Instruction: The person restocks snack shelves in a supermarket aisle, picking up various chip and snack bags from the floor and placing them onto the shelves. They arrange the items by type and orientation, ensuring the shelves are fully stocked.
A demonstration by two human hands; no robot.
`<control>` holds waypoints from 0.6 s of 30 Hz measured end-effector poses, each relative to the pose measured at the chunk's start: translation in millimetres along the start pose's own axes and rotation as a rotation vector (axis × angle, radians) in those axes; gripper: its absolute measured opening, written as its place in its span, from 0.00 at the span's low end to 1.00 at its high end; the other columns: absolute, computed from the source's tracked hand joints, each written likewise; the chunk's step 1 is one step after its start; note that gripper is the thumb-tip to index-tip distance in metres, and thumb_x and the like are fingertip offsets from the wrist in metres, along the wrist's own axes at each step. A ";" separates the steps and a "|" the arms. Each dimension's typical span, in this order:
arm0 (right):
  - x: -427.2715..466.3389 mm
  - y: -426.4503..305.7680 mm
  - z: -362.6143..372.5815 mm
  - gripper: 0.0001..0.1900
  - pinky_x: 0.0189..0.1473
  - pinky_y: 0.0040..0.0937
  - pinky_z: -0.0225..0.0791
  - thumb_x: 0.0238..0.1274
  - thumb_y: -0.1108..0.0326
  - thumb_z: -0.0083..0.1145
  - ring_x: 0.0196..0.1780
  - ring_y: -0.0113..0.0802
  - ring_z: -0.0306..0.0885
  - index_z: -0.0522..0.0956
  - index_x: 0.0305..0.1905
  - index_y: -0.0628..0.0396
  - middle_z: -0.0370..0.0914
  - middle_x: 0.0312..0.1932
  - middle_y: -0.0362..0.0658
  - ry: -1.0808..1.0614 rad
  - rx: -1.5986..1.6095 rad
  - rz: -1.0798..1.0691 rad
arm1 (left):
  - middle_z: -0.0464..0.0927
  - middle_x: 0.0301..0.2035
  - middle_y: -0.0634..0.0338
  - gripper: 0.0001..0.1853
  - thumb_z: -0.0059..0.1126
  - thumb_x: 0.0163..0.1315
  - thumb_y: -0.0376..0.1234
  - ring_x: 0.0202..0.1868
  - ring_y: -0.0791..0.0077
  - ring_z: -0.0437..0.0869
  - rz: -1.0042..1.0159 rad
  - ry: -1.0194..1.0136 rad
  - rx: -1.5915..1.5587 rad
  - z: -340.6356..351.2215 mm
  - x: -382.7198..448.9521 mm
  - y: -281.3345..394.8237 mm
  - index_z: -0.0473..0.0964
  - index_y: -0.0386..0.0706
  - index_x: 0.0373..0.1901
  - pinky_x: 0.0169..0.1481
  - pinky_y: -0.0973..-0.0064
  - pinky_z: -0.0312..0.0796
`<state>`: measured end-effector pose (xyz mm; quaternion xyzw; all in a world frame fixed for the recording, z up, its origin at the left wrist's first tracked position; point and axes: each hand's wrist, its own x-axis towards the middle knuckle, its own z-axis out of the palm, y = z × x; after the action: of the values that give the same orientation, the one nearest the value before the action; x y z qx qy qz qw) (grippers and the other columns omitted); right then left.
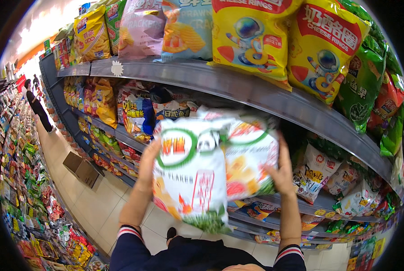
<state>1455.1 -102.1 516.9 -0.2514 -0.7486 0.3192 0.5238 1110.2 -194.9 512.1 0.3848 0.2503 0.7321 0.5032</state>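
Two white snack bags with green rings and printed flakes are held side by side before the shelves, slightly blurred. My left hand [150, 162] grips the outer left edge of the nearer bag [195, 183], which overlaps the other. My right hand [281, 167] is on the right edge of the second bag [247, 159], its thumb on the front. Another pale bag [215, 113] shows partly behind their tops; whether it is held or on the shelf I cannot tell. The fingertips of both hands are hidden behind the bags.
A grey shelf edge [195, 73] curves above the hands, carrying yellow cheese ring bags [251, 40] and prawn crackers [186, 30]. White bags [315, 172] stand on the lower right shelf. An open cardboard box [81, 168] lies on the aisle floor; a person [37, 105] stands farther off.
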 end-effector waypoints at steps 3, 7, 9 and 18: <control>45.0 -19.6 -8.5 0.42 0.71 0.34 0.54 0.59 0.60 0.63 0.72 0.41 0.62 0.55 0.75 0.62 0.65 0.69 0.53 0.145 0.204 0.234 | 0.84 0.42 0.50 0.25 0.55 0.68 0.47 0.36 0.69 0.89 -0.134 0.134 0.260 -53.1 47.4 58.9 0.76 0.33 0.52 0.39 0.76 0.83; 111.6 11.4 -51.3 0.33 0.66 0.37 0.61 0.62 0.51 0.60 0.66 0.42 0.69 0.71 0.65 0.62 0.73 0.63 0.51 0.137 -0.276 0.426 | 0.84 0.41 0.49 0.26 0.58 0.65 0.49 0.39 0.64 0.87 -0.402 0.023 0.602 -51.8 129.4 110.1 0.77 0.36 0.52 0.43 0.72 0.80; 152.0 26.0 -38.8 0.33 0.66 0.37 0.62 0.62 0.50 0.60 0.66 0.43 0.69 0.71 0.65 0.63 0.73 0.63 0.51 0.073 -0.430 0.469 | 0.83 0.42 0.49 0.26 0.57 0.65 0.49 0.40 0.63 0.87 -0.401 -0.018 0.751 -44.8 165.3 122.5 0.76 0.36 0.53 0.44 0.71 0.80; 214.4 46.2 2.0 0.34 0.65 0.38 0.62 0.61 0.48 0.61 0.64 0.45 0.70 0.72 0.63 0.63 0.74 0.61 0.53 -0.007 -0.627 0.568 | 0.82 0.46 0.47 0.25 0.55 0.67 0.48 0.45 0.59 0.85 -0.169 -0.127 1.373 -72.4 300.2 103.1 0.76 0.36 0.54 0.48 0.66 0.78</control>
<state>1385.5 80.8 616.0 -0.5940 -0.7122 0.2084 0.3106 935.8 47.7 641.4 0.6374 0.6560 0.3423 0.2150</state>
